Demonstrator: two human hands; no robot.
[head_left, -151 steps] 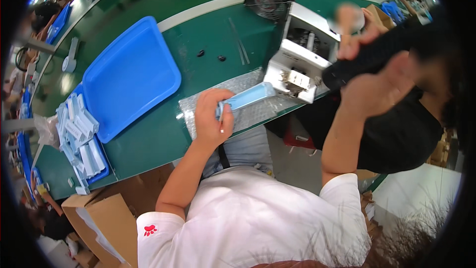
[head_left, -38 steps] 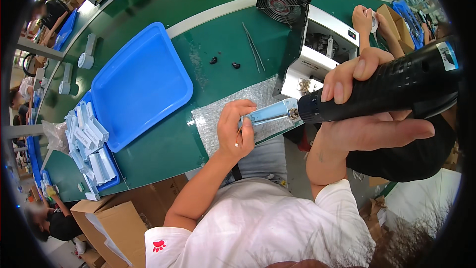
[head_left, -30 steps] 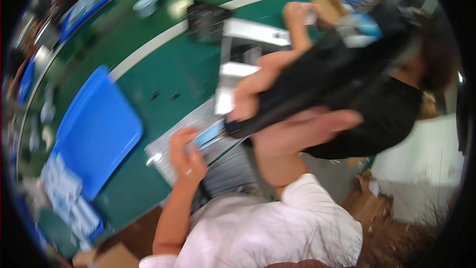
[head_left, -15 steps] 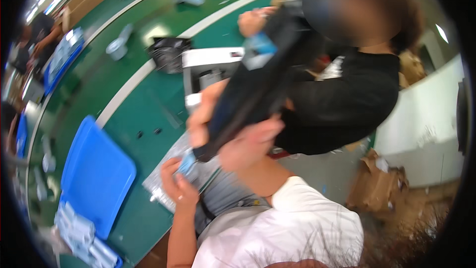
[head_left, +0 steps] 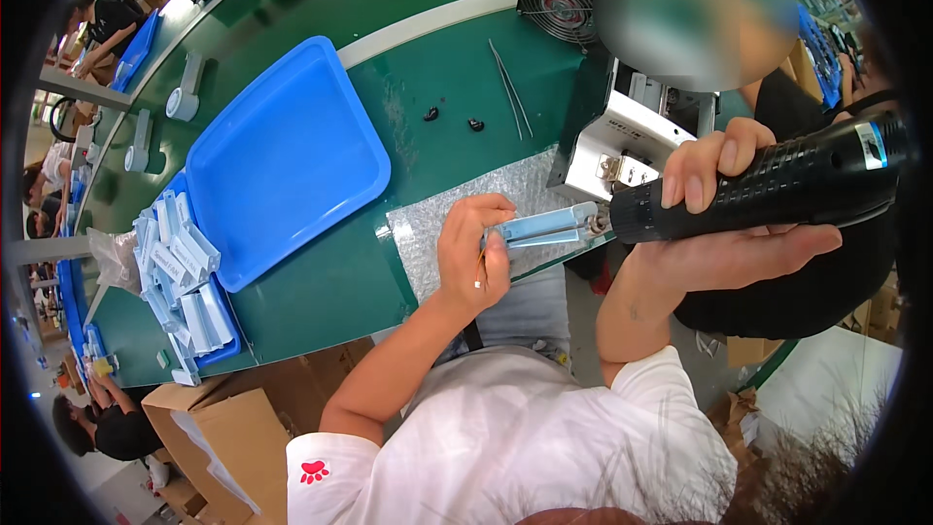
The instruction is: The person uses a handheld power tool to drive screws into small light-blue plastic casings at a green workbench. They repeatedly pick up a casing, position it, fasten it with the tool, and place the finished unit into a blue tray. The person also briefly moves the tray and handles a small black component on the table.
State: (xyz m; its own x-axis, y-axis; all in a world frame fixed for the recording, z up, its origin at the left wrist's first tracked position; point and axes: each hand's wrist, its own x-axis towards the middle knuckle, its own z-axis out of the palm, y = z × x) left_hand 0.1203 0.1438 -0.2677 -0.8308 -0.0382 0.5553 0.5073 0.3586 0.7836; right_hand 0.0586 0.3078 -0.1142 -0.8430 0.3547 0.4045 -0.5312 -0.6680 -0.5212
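Note:
My left hand (head_left: 471,253) is closed around a long light-blue plastic housing (head_left: 544,225), gripped near its left end. A thin wire with a small white connector (head_left: 477,284) hangs by that hand's fingers. My right hand (head_left: 705,262) wraps a thick black electric screwdriver (head_left: 768,185), held nearly level. Its metal tip meets the right end of the housing; whether it sits on a screw is too small to tell. Beneath the housing, a sheet of bubble wrap (head_left: 418,243) lies on the green table.
A blue tray (head_left: 292,165) lies to the left, beside a pile of light-blue housings (head_left: 180,272). Tweezers (head_left: 510,87), small black parts (head_left: 475,124), a fan (head_left: 559,0) and a metal-cased device (head_left: 622,136) are at the back. Another person sits close on the right.
My view has turned, bringing more of the left side in. The screwdriver has swung from steeply slanted to nearly level, and its tip now meets the housing's end.

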